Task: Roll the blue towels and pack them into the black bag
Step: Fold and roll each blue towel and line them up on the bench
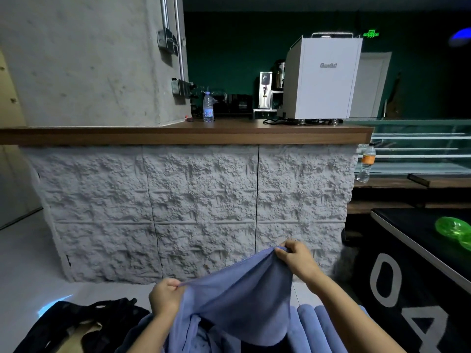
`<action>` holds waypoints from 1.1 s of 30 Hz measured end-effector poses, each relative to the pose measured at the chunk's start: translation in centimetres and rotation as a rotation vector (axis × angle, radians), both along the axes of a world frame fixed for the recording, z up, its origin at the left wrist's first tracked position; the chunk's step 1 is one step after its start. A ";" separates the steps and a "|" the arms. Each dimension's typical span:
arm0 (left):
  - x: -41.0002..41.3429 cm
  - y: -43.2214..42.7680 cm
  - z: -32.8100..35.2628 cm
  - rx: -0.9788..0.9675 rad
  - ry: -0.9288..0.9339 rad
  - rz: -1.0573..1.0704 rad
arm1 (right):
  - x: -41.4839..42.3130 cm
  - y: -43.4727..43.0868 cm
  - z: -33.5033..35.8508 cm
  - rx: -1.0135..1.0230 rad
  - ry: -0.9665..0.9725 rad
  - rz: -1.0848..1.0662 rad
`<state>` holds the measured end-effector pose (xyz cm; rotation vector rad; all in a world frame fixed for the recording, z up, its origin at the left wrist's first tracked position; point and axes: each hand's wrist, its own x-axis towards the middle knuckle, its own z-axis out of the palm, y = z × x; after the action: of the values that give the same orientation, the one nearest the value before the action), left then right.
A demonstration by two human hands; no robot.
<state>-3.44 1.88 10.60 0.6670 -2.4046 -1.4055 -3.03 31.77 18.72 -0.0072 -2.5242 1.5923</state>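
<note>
A thin blue towel (237, 296) hangs slack and creased at lower centre, its top edge pinched by the fingers of the left hand (165, 298) and the higher right hand (297, 259). Rolled blue towels (316, 324) lie at lower right and the black bag (76, 324) at lower left; pale floor (89, 291) lies open up to the stone-faced counter (193, 207)

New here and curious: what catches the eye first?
A blue towel is held up low in the centre, pinched by the left hand and right hand. Rolled blue towels lie just right of it, the black bag at bottom left. A white machine stands on the counter behind.
</note>
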 end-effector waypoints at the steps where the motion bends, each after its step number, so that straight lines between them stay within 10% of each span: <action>1: -0.1 0.4 1.0 0.049 0.036 0.008 | 0.4 -0.1 0.3 -0.008 -0.015 0.054; 6: -0.4 3.2 6.2 0.270 0.276 -0.255 | 2.3 -2.5 2.7 -0.114 -0.037 0.452; 12: 0.2 7.1 10.1 0.086 0.344 -0.675 | 1.3 -6.7 3.9 0.061 0.161 0.460; 24: -0.1 6.2 6.8 0.118 0.132 -0.602 | 0.8 -7.6 1.0 0.100 0.103 0.309; 33: 0.7 4.1 1.3 -0.100 -0.060 -0.516 | 1.7 -6.3 1.9 -0.279 0.143 0.203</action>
<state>-2.75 5.96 11.93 0.0575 -2.8003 -1.4377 -1.35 25.52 20.65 0.3272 -2.2370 1.9334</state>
